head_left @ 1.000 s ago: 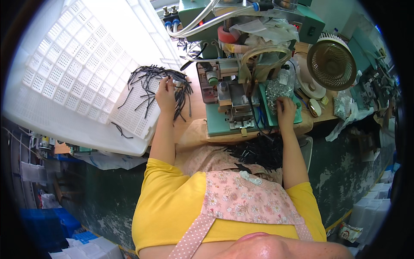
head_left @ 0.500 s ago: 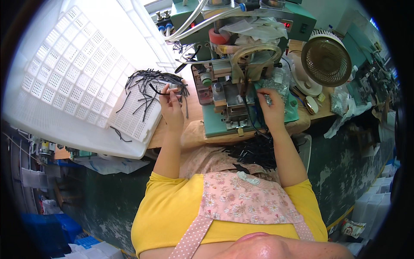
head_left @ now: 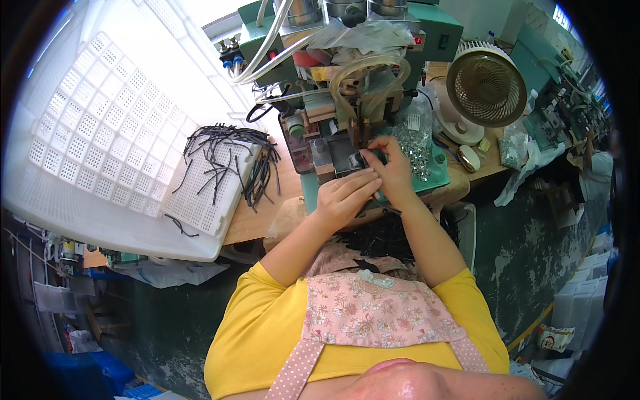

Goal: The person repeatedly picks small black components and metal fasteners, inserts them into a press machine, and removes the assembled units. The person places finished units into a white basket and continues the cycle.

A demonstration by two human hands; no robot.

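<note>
Both hands meet at the front of a small green bench press [head_left: 343,157]. My left hand [head_left: 348,195] reaches across with its fingers pressed together, closed on a thin black strip [head_left: 385,207] whose tail hangs out below the hands. My right hand [head_left: 392,172] is closed, with thumb and forefinger pinched at the press tooling. A dark end shows at those fingertips; it looks like part of the same strip, though the fingers partly cover it. Small shiny metal parts [head_left: 419,150] lie in clear plastic just right of my right hand.
On the left, many black strips [head_left: 230,137] drape over a white perforated basket [head_left: 213,167]. More black strips [head_left: 380,237] lie in a bin under the press. A round fan [head_left: 487,87] stands at the right. Hoses [head_left: 283,40] run above the press.
My left hand has come from the strip pile at the basket to the press, beside my right hand. My right hand has turned inward to the tooling. The whole view has shifted slightly.
</note>
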